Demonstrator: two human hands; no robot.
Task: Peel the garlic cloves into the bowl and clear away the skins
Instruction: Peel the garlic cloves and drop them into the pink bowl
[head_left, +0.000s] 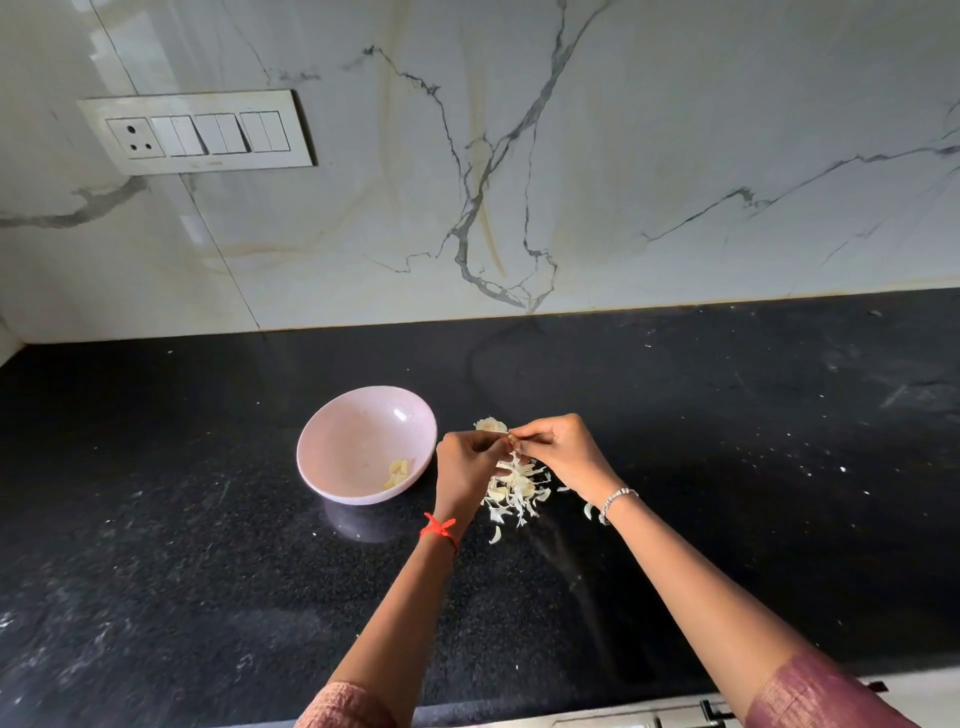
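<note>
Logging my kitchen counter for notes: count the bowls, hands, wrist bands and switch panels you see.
Pink bowl: 1
Hands: 2 (left hand, right hand, both pinching one garlic clove)
Wrist bands: 2 (red thread, silver bracelet)
Switch panel: 1
Total: 6

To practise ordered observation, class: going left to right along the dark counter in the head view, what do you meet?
Pink bowl → left hand → garlic clove both hands pinch → right hand. The skins pile overlaps both hands, so left out.
</note>
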